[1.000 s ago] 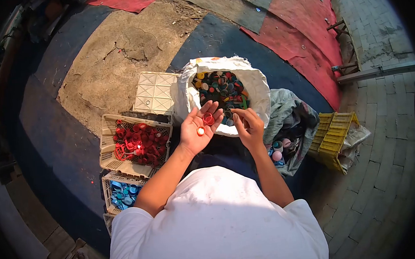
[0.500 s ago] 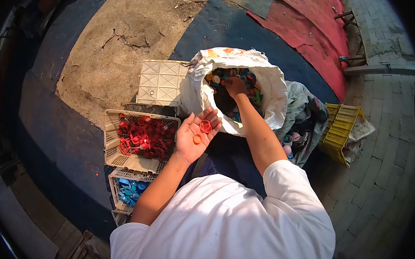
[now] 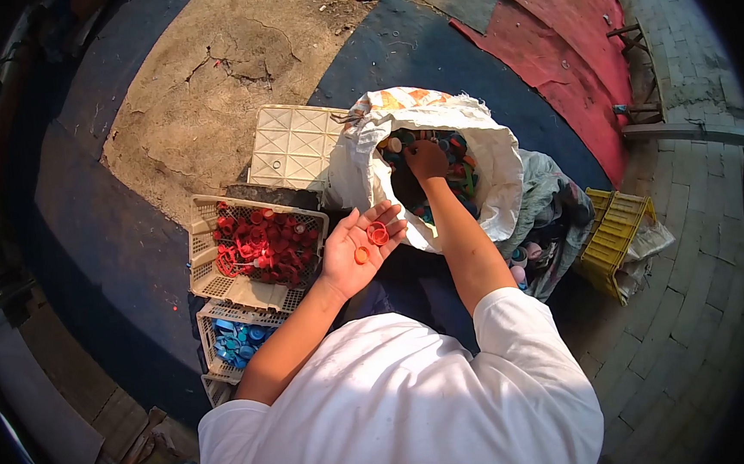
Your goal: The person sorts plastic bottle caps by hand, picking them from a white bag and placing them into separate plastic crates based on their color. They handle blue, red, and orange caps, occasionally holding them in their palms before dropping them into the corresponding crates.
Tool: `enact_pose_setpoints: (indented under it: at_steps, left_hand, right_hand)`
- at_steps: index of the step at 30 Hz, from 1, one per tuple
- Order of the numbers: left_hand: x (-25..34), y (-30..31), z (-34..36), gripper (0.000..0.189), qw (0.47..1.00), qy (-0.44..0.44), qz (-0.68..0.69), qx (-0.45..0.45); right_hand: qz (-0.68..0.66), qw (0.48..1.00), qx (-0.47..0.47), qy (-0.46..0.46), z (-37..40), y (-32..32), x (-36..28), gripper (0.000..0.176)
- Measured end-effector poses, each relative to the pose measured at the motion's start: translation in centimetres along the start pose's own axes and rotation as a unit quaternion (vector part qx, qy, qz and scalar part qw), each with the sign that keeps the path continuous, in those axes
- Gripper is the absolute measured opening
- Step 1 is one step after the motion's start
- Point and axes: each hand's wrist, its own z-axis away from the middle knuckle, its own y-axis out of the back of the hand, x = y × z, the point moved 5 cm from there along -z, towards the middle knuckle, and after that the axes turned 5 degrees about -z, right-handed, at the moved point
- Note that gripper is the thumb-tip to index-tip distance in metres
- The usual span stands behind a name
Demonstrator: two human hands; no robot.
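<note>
Palm up, my left hand (image 3: 358,254) holds a red bottle cap (image 3: 377,233) and a smaller orange bottle cap (image 3: 362,255) on its outstretched, slightly curved fingers and palm. It is just left of the mouth of a large white woven sack (image 3: 496,159). Inside that sack, my right hand (image 3: 427,161) reaches down among mixed bottle caps (image 3: 454,147) of several colours. Its fingers look curled together, in shadow; whatever they grip is hidden.
A cream plastic crate (image 3: 212,282) of red caps (image 3: 265,244) stands at the left, above another crate with blue caps (image 3: 237,340). Behind lies a cream ribbed crate (image 3: 293,147). To the right are a bundled grey-green cloth (image 3: 535,190) and a yellow crate (image 3: 612,237).
The view has shifted slightly. My right hand still works inside the sack, its fingers a little more curled. My left hand keeps the same two caps on its palm.
</note>
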Motion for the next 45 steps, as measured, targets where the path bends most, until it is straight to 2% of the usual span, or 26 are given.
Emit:
enact_pose_setpoints:
  at_steps: [7, 13, 16, 19, 22, 25, 28, 31, 34, 37, 40, 43, 45]
  left_hand:
    - [-0.3, 0.1, -0.4, 0.048, 1.000, -0.001, 0.000, 0.003]
    - [-0.4, 0.4, -0.4, 0.049, 1.000, -0.011, -0.005, 0.010]
    - [-0.5, 0.5, -0.2, 0.050, 1.000, -0.017, -0.005, 0.013]
    - [-0.5, 0.6, -0.6, 0.050, 0.999, -0.031, -0.010, 0.018]
    - [-0.9, 0.5, -0.5, 0.049, 0.998, -0.054, -0.018, 0.029]
    - [-1.3, -0.4, -0.5, 0.049, 0.996, -0.086, -0.013, 0.027]
    - [-2.0, -1.0, -0.7, 0.049, 0.993, -0.114, -0.011, 0.022]
    - [-2.9, -1.4, -0.6, 0.049, 0.991, -0.134, -0.003, 0.021]
    - [-3.5, -1.5, -0.6, 0.050, 0.989, -0.144, -0.009, 0.022]
    - [-4.2, -1.4, -0.7, 0.050, 0.988, -0.149, -0.012, 0.022]
    - [-5.1, -1.4, -1.0, 0.050, 0.989, -0.145, -0.016, 0.024]
    - [-5.6, -1.5, -1.1, 0.050, 0.989, -0.144, -0.026, 0.026]
    - [-5.7, -1.7, -1.2, 0.049, 0.988, -0.147, -0.027, 0.024]
  right_hand:
    - [0.069, 0.996, 0.009, 0.052, -0.6, -1.0, -0.4, 0.016]
    - [-0.015, 0.987, 0.013, 0.158, -1.2, -1.4, 0.0, 0.015]
    - [-0.052, 0.982, 0.001, 0.182, -1.0, -0.7, -0.2, 0.015]
    - [-0.037, 0.980, 0.002, 0.194, -0.8, -0.1, -0.8, 0.014]
    - [-0.055, 0.975, -0.042, 0.213, -0.7, 0.0, -0.5, 0.013]
    - [-0.042, 0.963, -0.021, 0.264, -0.6, -0.4, 0.1, 0.017]
    - [-0.044, 0.961, -0.029, 0.273, -0.3, -0.8, 0.3, 0.022]
    - [-0.058, 0.967, -0.048, 0.244, -0.4, -0.9, 0.2, 0.021]
    - [-0.102, 0.963, -0.073, 0.239, -1.0, -1.2, 0.6, 0.019]
    - [-0.157, 0.960, -0.094, 0.212, -1.7, -1.5, 1.4, 0.023]
    - [-0.137, 0.967, -0.063, 0.204, -1.8, -1.1, 1.8, 0.025]
    - [-0.115, 0.970, -0.076, 0.199, -1.6, -0.3, 2.4, 0.036]
    - [-0.180, 0.964, -0.137, 0.136, -1.3, 0.4, 3.0, 0.038]
